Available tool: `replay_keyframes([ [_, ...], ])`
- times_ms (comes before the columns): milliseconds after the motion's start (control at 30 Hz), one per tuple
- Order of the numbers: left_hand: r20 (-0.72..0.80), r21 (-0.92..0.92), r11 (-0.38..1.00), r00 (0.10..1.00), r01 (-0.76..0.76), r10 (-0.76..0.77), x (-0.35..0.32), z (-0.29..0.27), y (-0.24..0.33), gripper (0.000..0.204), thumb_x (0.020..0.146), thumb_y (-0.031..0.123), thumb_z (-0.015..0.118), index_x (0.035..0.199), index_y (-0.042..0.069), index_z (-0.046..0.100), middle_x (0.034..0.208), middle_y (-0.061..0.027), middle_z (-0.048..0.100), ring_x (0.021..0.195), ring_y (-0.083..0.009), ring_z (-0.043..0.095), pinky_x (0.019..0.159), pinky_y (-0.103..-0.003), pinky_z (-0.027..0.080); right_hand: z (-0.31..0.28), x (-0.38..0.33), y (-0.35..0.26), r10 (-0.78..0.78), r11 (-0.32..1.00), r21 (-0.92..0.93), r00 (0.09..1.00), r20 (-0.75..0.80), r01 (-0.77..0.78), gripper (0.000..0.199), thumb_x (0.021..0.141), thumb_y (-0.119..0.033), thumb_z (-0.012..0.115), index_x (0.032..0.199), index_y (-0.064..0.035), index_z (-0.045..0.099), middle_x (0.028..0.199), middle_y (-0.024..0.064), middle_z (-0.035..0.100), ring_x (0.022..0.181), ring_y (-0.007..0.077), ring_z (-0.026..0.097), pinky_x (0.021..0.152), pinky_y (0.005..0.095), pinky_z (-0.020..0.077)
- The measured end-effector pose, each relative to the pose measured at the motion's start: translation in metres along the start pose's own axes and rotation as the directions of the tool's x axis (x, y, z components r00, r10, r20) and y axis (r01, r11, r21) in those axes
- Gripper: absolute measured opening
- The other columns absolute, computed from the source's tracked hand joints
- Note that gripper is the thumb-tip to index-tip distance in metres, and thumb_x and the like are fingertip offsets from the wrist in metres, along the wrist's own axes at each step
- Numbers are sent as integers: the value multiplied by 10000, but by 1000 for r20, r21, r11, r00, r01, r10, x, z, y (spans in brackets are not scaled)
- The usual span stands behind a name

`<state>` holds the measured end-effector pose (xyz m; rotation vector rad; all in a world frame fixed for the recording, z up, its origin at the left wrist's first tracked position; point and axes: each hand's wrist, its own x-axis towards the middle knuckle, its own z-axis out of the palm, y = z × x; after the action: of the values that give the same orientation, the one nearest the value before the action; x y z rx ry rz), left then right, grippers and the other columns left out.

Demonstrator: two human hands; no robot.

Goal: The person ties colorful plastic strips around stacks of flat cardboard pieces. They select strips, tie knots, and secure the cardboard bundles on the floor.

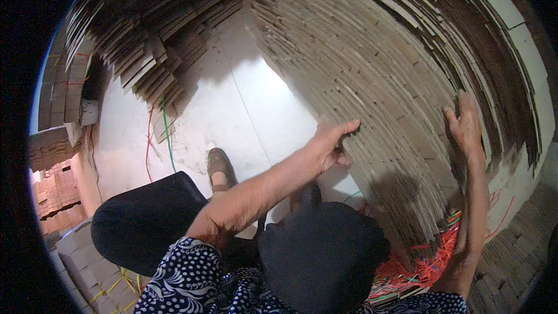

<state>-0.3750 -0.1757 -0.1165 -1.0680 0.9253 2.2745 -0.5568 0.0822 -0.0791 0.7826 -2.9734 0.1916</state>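
Pale floor [232, 99] runs between cardboard stacks [360, 70]; hands [331, 142] touch one.

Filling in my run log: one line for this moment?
left hand: on edge of cardboard stack | right hand: flat on stack | red straps: below stack

Pale floor [244, 99], brown shoe [218, 166], orange plastic straps [418, 267], red and green cords [160, 134], far cardboard stack [145, 29].

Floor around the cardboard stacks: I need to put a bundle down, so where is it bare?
The pale floor lies bare between the left cardboard heap and the big fanned stack, ahead of the shoe. It is crowded by the right hand and left hand on the stack, and over the red strapping.
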Motion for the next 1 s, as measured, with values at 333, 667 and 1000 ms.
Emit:
replay_keyframes([
  [333,80,-73,997,997,17,-12,23,-5,7,651,793,324,661,1303,27,386,1404,-157,245,1279,-436,179,831,-522,484,43,-144,-111,-138,990,22,988,65,137,649,744,-302,641,1290,-51,398,1393,219,277,1296,386,259,1011,608,199],
  [667,59,693,705,963,150,-263,-20,-70,96,727,826,268,615,1383,31,212,1359,-156,314,1201,-320,372,955,-418,403,19,-135,-130,-120,993,0,993,10,120,619,795,-310,587,1309,-46,363,1372,231,313,1273,398,304,987,618,221],
  [1000,88,784,466,818,-409,569,8,-207,189,515,900,125,434,1379,37,268,1399,-145,325,1278,-281,326,1057,-396,278,79,-208,-161,128,961,-242,991,-36,-133,322,874,-166,485,1190,-138,430,1324,191,401,1226,370,393,970,600,286],
])
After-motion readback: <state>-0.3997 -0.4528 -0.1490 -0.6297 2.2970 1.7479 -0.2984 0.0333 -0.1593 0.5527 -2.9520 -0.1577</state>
